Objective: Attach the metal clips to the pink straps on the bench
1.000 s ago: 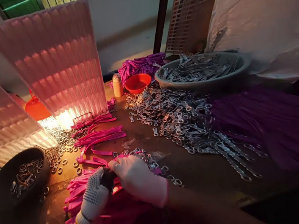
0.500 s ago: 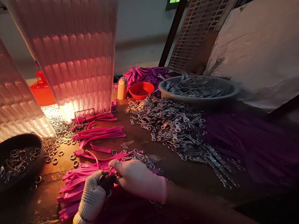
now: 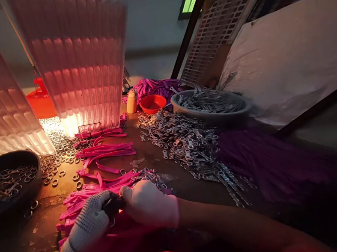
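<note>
My left hand (image 3: pixel 90 220), in a white dotted glove with dark fingertips showing, is closed in a pinch at the table's near side. My right hand (image 3: pixel 148 203), in a plain white glove, is closed with its thumb against the left fingertips. What they pinch between them is small and mostly hidden. A metal ring (image 3: pixel 112 222) shows just below the left fingers. Under and behind the hands lies a pile of pink straps (image 3: pixel 73 205). Metal clasps (image 3: pixel 153 176) lie at the pile's right end, just beyond my right hand.
Left stands a dark bowl (image 3: pixel 33 163) of metal rings, with loose rings (image 3: pixel 55 182) beside it. Right are heaped metal clasps (image 3: pixel 188 144), a grey basin (image 3: pixel 245 108) and purple straps (image 3: pixel 266 161). Translucent panels (image 3: pixel 77 51) screen a red lamp (image 3: pixel 40 100). Behind stand a red bowl (image 3: pixel 153 103) and bottle (image 3: pixel 132 101).
The view has shifted slightly, so the scene sits further left. My hands stay together; the ring that showed between their fingertips is now hidden by the fingers.
</note>
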The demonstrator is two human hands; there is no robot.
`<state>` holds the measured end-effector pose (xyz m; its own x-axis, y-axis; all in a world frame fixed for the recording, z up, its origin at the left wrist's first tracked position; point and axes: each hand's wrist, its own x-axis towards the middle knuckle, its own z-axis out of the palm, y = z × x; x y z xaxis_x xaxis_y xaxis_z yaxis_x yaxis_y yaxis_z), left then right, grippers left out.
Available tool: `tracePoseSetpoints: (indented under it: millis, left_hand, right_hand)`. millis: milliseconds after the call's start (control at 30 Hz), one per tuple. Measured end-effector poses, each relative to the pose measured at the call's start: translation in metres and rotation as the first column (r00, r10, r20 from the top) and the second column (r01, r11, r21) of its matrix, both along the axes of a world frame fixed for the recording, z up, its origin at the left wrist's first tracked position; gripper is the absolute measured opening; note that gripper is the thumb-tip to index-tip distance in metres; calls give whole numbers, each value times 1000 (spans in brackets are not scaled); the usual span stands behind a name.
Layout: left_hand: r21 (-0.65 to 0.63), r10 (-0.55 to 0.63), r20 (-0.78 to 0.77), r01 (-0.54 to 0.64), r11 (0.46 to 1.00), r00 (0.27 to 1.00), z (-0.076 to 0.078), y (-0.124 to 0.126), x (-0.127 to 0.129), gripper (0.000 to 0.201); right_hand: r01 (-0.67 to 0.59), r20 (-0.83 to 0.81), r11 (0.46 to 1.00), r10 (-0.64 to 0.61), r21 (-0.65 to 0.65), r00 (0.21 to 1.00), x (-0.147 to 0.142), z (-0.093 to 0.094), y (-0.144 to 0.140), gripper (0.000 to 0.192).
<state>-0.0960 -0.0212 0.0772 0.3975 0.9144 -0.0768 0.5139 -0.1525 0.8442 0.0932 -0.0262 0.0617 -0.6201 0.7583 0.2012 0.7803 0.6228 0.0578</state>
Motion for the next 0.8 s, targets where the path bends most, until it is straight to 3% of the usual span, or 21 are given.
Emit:
tracePoseSetpoints:
  millis: [100,167,233,300,333,367,400,433,500,533,600,667,733,800]
  left_hand:
    - [39,-21,-46,23,999,999,21,12,-25,18]
    - [56,127,-52,-124,991,991,28,17,-43,18]
    - [44,311,-28,-309,950,950,26,18,-53,31]
    - [-86,418,92,-410,908,904,17,18,-50,41]
    - [-200,444,191,-408,891,875,10,17,-44,39]
    - [-331,465,300,-366,870,833,4,16,-35,35]
    - [-452,490,403,-297,841,773,-3,16,-24,29]
    - [-550,520,490,-215,807,700,-9,17,-11,25]
    - [-694,588,576,-41,719,568,-19,19,13,23]
    - [-739,621,592,39,672,513,-22,21,23,24]
    - [-784,671,603,161,600,431,-27,23,38,28]
    - [-795,692,601,214,568,399,-29,22,46,30]
    - [-779,663,619,215,589,421,-31,17,48,31]
    - [-741,588,642,204,639,491,-30,8,49,34]
  right_hand:
    - [87,-70,996,-87,-1,994,20,9,-4,30]
    - [124,-138,990,-133,-70,982,42,11,-4,30]
    - [132,-228,974,-173,-182,958,70,7,4,31]
    - [239,-267,929,-315,-283,911,100,-1,25,30]
    - [361,-244,878,-443,-315,863,114,-8,40,29]
    - [524,-184,785,-598,-330,780,126,-16,58,28]
    - [690,-94,645,-750,-329,655,136,-25,76,27]
    - [759,-53,568,-810,-320,584,145,-35,94,28]
    - [822,-1,474,-866,-315,499,154,-56,125,26]
    - [831,8,455,-876,-321,483,157,-67,136,26]
    - [829,13,439,-881,-346,472,158,-85,149,28]
    - [799,-5,461,-867,-387,498,158,-99,152,31]
    - [752,-40,501,-842,-428,538,158,-107,149,30]
    - [697,-88,551,-809,-458,581,156,-109,143,26]
